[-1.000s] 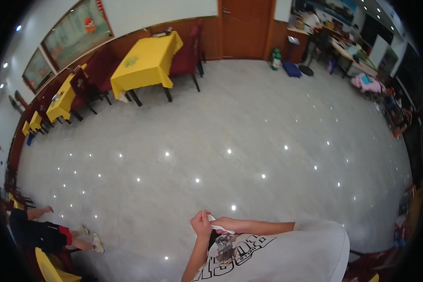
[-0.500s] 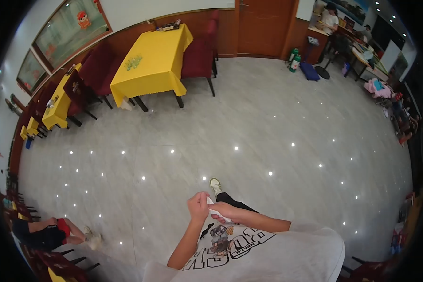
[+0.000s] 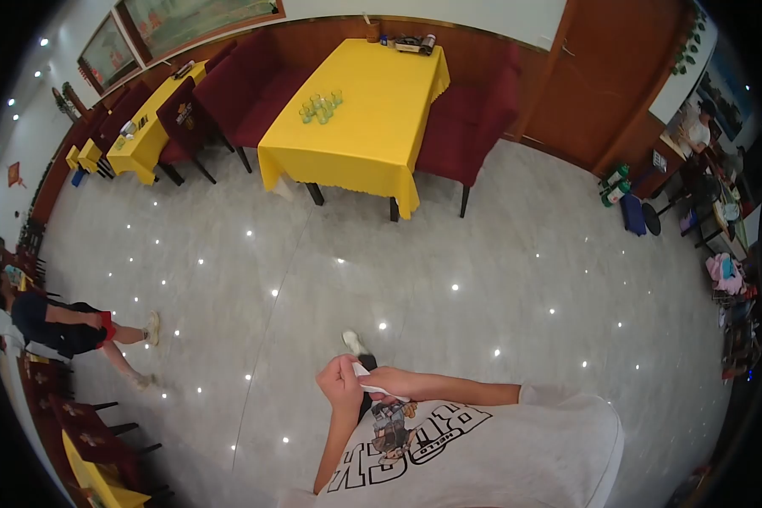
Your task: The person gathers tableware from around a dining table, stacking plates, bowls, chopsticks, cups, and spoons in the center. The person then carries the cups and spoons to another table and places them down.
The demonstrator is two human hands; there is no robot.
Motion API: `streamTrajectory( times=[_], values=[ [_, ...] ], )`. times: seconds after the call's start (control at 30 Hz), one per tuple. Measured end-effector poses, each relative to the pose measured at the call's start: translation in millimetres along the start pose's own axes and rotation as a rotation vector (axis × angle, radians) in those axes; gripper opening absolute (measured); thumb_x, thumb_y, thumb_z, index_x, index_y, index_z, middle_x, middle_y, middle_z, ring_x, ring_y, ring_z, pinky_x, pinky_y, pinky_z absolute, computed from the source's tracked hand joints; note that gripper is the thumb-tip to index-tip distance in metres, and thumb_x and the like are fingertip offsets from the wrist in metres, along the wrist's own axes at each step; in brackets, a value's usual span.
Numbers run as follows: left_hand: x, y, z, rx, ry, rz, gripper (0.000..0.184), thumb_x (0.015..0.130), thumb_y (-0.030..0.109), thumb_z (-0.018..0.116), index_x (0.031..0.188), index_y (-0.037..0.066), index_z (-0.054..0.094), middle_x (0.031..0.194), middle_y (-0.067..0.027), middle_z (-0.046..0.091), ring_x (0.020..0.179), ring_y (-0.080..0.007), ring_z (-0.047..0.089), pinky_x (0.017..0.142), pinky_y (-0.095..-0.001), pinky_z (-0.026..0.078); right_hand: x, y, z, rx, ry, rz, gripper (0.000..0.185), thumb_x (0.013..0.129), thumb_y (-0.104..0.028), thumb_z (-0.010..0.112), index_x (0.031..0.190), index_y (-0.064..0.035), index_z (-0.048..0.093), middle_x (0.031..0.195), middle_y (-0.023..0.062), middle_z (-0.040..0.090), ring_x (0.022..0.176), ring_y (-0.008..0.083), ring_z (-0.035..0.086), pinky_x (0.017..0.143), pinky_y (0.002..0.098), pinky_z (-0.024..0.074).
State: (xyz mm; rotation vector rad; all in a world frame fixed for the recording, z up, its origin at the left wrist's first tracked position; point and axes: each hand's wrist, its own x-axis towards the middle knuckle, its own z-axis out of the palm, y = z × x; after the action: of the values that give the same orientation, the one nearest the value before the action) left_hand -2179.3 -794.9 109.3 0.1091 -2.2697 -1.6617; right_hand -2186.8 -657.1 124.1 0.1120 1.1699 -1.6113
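In front of my shirt, both hands are together on a crumpled white tissue (image 3: 385, 393). My left hand (image 3: 339, 381) is closed like a fist, with the tissue's upper end coming out at its right side. My right hand (image 3: 384, 379) comes in from the right and is closed round the tissue's lower part. Most of the fingers are hidden by the hands themselves, and part of the tissue is covered too. Below the hands is my white printed shirt (image 3: 499, 440). One of my shoes (image 3: 354, 343) shows on the floor just beyond them.
Ahead stands a table with a yellow cloth (image 3: 356, 144), bearing several green glasses (image 3: 322, 106), between dark red seats (image 3: 461, 140). A person in dark clothes (image 3: 55, 322) walks at the left. Green fire extinguishers (image 3: 615, 188) stand right of the wooden door (image 3: 605, 85).
My view has turned right and come closer to the yellow table. The person at the left now shows more fully, in mid-stride. Both hands keep hold of the tissue.
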Motion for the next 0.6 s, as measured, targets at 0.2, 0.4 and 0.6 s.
streamTrajectory(
  times=[0.2,0.4,0.6],
  values=[
    [155,-53,41,-0.041,-0.176,-0.003,0.023,0.088,0.009,0.049,0.072,-0.002,0.061,0.058,-0.0059,0.055,0.052,-0.0099,0.05,0.048,-0.0255,0.038,80,-101,-59,0.106,0.162,-0.067,0.031,0.093,-0.037,0.046,0.078,-0.0103,0.049,0.062,-0.0038,0.042,0.046,0.004,0.032,0.04,0.0209,0.022],
    [299,-50,107,-0.109,-0.43,0.148,0.026,0.089,0.011,0.048,0.071,-0.001,0.06,0.056,-0.0049,0.055,0.052,-0.0092,0.05,0.048,-0.0256,0.038,111,-202,-116,0.343,0.38,-0.163,0.033,0.091,-0.039,0.049,0.081,-0.0079,0.051,0.063,-0.0014,0.045,0.044,0.0056,0.033,0.039,0.0227,0.0253],
    [404,-60,162,-0.093,-0.55,0.215,0.023,0.089,0.011,0.05,0.072,-0.001,0.062,0.058,-0.0076,0.058,0.053,-0.0126,0.055,0.05,-0.0278,0.042,147,-271,-180,0.417,0.394,-0.294,0.032,0.092,-0.037,0.048,0.083,-0.0072,0.053,0.064,0.001,0.052,0.043,0.0058,0.04,0.038,0.0231,0.0278]
  ],
)
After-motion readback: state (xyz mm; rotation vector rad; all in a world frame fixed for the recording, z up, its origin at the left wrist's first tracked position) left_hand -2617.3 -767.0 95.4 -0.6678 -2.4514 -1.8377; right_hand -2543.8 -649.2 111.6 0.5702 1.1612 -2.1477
